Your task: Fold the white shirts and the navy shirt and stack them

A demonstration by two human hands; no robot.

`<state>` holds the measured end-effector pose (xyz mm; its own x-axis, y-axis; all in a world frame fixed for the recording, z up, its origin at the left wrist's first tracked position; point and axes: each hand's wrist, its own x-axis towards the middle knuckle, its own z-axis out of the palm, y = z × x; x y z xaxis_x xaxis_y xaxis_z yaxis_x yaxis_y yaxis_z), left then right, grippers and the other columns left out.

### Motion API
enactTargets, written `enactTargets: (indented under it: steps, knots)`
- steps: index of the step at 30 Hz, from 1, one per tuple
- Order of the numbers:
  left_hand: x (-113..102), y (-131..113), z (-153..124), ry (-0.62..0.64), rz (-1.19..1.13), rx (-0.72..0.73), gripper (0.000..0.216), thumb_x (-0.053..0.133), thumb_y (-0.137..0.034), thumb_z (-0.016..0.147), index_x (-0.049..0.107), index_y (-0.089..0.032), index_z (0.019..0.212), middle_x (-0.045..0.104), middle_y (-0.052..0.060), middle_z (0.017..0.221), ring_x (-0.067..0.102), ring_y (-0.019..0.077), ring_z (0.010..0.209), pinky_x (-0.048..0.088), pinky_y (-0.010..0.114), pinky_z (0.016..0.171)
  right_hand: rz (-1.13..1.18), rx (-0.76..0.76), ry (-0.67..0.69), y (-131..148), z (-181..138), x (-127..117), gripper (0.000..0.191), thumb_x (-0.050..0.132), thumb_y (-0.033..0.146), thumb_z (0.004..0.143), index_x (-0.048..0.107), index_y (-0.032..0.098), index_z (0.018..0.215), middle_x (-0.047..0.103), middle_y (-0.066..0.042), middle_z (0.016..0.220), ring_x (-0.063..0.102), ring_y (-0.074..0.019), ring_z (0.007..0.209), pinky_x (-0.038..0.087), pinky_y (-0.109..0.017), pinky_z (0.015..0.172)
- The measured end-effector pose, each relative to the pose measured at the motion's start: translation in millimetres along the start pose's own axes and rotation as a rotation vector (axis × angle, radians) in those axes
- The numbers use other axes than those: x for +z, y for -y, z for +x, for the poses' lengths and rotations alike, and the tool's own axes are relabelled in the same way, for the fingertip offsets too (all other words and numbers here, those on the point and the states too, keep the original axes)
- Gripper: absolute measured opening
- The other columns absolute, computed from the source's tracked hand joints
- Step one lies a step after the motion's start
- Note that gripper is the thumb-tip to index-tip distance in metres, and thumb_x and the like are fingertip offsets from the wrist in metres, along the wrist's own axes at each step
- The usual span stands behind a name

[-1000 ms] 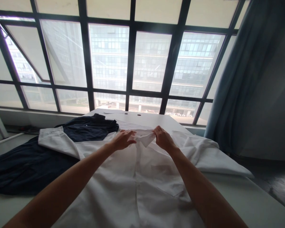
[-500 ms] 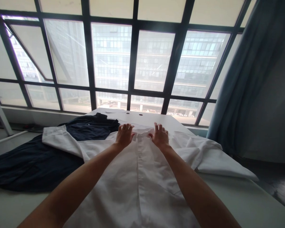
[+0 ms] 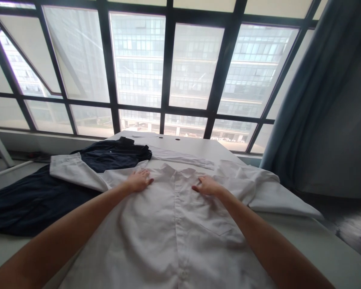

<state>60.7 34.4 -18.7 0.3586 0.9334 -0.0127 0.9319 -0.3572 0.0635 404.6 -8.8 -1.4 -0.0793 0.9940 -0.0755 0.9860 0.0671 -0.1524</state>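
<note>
- Probably your white shirt (image 3: 150, 228), spread from the centre to the bottom of the frame, will handle as light, soft cloth that creases easily.
- Its lower end runs off the bottom edge, so you cannot see the hem; your forearms cover parts of both sides.
- Along the button placket (image 3: 178, 228), the cloth should be slightly stiffer; the chest pocket (image 3: 221, 228), right of it, is faint.
- Your right hand (image 3: 208, 186) lies on the upper chest, right of centre, thumb apart from fingers that are hard to make out singly.
- Your left hand (image 3: 139, 180) rests flat, left of centre, fingers spread, pinching nothing.
- Just beyond, the collar (image 3: 185, 172) likely offers your firmest hold.
- At left, a sleeve (image 3: 78, 170) hides part of a dark garment (image 3: 45, 204); at right, bunched white cloth (image 3: 267, 188) shows no clear cuff.
</note>
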Motion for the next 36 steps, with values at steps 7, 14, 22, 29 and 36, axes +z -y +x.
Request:
enactTargets:
  steps: [7, 14, 22, 29, 36]
  knots:
    - [6, 19, 30, -0.003, -0.037, -0.042, 0.072, 0.022, -0.063, 0.096, 0.032, -0.019, 0.152, 0.019, 0.012, 0.161, 0.017, 0.0314, 0.148, 0.007, 0.06, 0.116, 0.083, 0.125, 0.009, -23, 23, 3, 0.097, 0.055, 0.074, 0.077, 0.038, 0.011, 0.148, 0.037, -0.022, 0.153, 0.028, -0.0348, 0.143, 0.029, -0.048, 0.112]
    - [-5, 10, 35, -0.044, 0.028, -0.083, 0.065, 0.026, -0.056, 0.098, 0.04, -0.018, 0.148, 0.027, 0.013, 0.159, 0.018, 0.0311, 0.148, 0.008, 0.057, 0.117, -0.169, 0.17, -0.218, 3, 12, 7, 0.067, 0.03, 0.054, 0.098, 0.046, 0.006, 0.142, 0.042, -0.025, 0.148, 0.033, -0.0343, 0.14, 0.013, -0.056, 0.113]
    - [1, -53, -24, -0.107, -0.03, 0.024, 0.068, 0.029, -0.06, 0.095, 0.049, -0.013, 0.14, 0.044, 0.022, 0.148, 0.04, 0.0399, 0.136, 0.029, 0.06, 0.107, -0.102, 0.097, -0.113, 43, -53, 16, 0.061, 0.036, 0.057, 0.094, 0.055, 0.016, 0.135, 0.044, -0.021, 0.147, 0.04, -0.0389, 0.134, 0.025, -0.061, 0.106]
    - [8, -31, -19, 0.089, -0.025, -0.014, 0.078, 0.017, -0.065, 0.095, 0.021, -0.016, 0.156, 0.006, 0.013, 0.163, 0.002, 0.0321, 0.15, 0.009, 0.065, 0.113, -0.005, 0.22, 0.032, 43, -44, 22, 0.072, 0.023, 0.061, 0.096, 0.028, 0.018, 0.154, 0.016, -0.015, 0.162, 0.014, -0.0421, 0.146, 0.018, -0.068, 0.108]
    - [3, -14, 23, 0.027, -0.026, 0.017, 0.072, 0.022, -0.062, 0.095, 0.029, -0.019, 0.153, 0.014, 0.012, 0.162, 0.01, 0.0302, 0.15, 0.01, 0.057, 0.116, 0.007, 0.192, -0.041, 30, 2, 23, 0.072, 0.022, 0.062, 0.096, 0.028, 0.02, 0.154, 0.017, -0.013, 0.162, 0.014, -0.0359, 0.148, 0.015, -0.061, 0.113]
